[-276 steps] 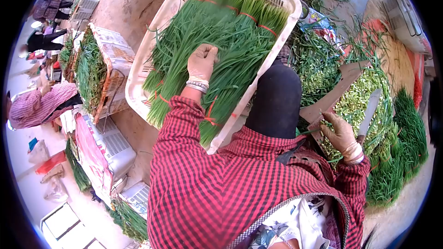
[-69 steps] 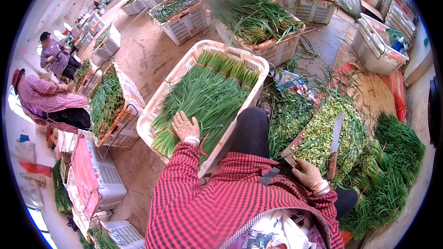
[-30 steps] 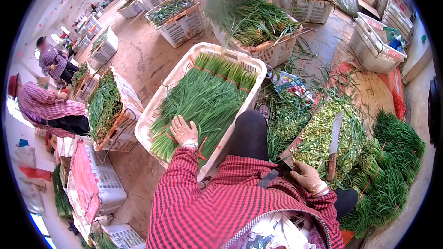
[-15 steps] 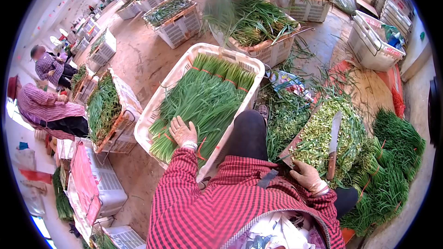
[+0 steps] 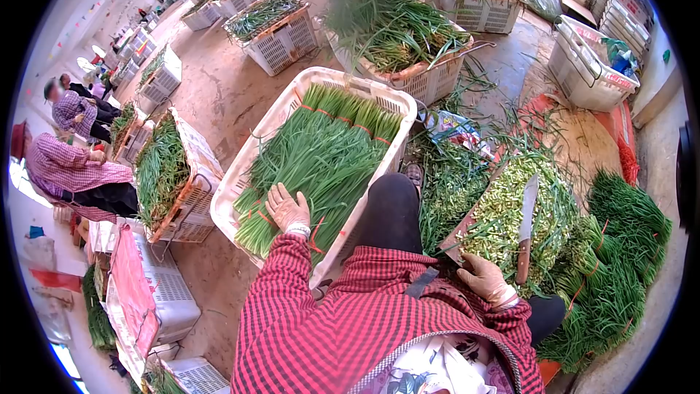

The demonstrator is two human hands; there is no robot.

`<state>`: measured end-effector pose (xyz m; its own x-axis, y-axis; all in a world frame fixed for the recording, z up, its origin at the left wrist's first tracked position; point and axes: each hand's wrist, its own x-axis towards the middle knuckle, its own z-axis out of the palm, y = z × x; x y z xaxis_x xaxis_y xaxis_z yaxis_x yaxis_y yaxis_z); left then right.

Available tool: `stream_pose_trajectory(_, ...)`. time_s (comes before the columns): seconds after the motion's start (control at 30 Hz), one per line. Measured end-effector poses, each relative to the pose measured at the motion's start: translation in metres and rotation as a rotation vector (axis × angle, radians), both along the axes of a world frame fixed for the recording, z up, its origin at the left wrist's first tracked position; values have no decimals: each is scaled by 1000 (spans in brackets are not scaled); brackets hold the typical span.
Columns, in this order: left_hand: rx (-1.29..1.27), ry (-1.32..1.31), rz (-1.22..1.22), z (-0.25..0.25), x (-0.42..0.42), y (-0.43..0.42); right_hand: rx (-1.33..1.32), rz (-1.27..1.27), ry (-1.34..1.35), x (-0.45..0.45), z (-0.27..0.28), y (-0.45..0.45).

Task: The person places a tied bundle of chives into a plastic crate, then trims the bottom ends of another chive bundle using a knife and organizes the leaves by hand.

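My left hand (image 5: 288,208), in a pale glove, lies flat with fingers spread on green chive bundles (image 5: 313,153). Orange bands tie these bundles, which fill a white plastic crate (image 5: 219,208) in front of me. At the near edge of a cutting board (image 5: 456,241), my right hand (image 5: 485,277), also gloved, rests with thumb and fingers apart; its underside is hidden. Chopped pale chive ends (image 5: 496,230) cover the board. A knife (image 5: 526,226) with a wooden handle lies on them, just right of my right hand, and I am not holding it.
Banded chives (image 5: 620,248) are heaped at the right. Loose trimmings (image 5: 452,197) lie between my knee and the board. Ahead stands another crate of chives (image 5: 408,36), a blurred hand above it. More crates (image 5: 182,175) and seated people (image 5: 76,171) are at the left.
Both my hands stay where they were, apart from a slight view shift. The blurred bunch above the far crate has moved, and the seated person farther back at left has shifted slightly.
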<state>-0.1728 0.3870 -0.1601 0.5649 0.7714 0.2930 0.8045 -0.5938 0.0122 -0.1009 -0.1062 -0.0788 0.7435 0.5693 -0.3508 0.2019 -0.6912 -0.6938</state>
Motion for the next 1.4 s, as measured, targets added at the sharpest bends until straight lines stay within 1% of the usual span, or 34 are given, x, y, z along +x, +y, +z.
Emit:
stream_pose_trajectory(0.53, 10, 0, 20, -1, 0, -1, -14, 11, -24, 2, 1, 1)
stream_pose_trajectory(0.63, -19, 30, 43, 5, 5, 1, 1, -9, 6, 2, -9, -1)
stream_pose_trajectory(0.7, -17, 11, 36, 3, 2, 0, 74, -68, -44, -1, -6, 2)
stream_pose_trajectory(0.73, -85, -30, 25, 2, 1, 2, 72, -67, -94, 0, -5, 3)
stream_pose_trajectory(0.77, -195, -81, 48, 5, 4, 4, 84, -87, -88, 2, 3, 7)
stream_pose_trajectory(0.8, -285, -176, 56, 20, 12, 0, 104, -90, -126, 2, 1, 7)
stream_pose_trajectory(0.83, -400, -382, -59, 11, 25, 14, 123, -99, -169, 4, -2, 6)
stream_pose_trajectory(0.87, -498, -592, -225, 35, 44, 0, 100, -102, -169, 5, 4, 7)
stream_pose_trajectory(0.9, -712, -749, -424, 66, 64, -16, 103, -105, -130, 5, 8, 8)
stream_pose_trajectory(0.93, -816, -805, -620, 137, 81, -61, 99, -71, -138, 6, 15, 9)
stream_pose_trajectory(0.97, -953, -814, -838, 192, 94, -100, 94, -41, -146, 6, 21, 10)
stream_pose_trajectory(1.0, -1057, -740, -1028, 228, 103, -130, 83, -67, -144, 6, 23, 14)
stream_pose_trajectory(1.03, -1230, -646, -1198, 268, 103, -163, 127, -42, -172, 5, 25, 16)
stream_pose_trajectory(1.07, -1123, -322, -1424, 317, 101, -185, 156, -37, -191, -1, 28, 14)
stream_pose_trajectory(1.1, -1035, -281, -1631, 342, 101, -210, 106, -38, -92, -3, 41, 19)
stream_pose_trajectory(1.13, -903, -220, -1809, 363, 102, -231, 44, 5, -90, -4, 43, 16)
stream_pose_trajectory(1.2, -620, -111, -2053, 397, 94, -268, 173, -45, -166, -14, 30, 8)
stream_pose_trajectory(1.23, -519, -75, -2135, 408, 89, -284, 250, -78, -194, -23, 21, 4)
stream_pose_trajectory(1.27, -423, -47, -2199, 415, 85, -301, 228, -162, -177, -38, 23, 2)
stream_pose_trajectory(1.37, -250, 1, -2327, 422, 71, -337, -62, -265, -337, -43, 36, -12)
stream_pose_trajectory(1.4, -207, 17, -2352, 424, 68, -348, -68, -316, -320, -48, 34, -20)
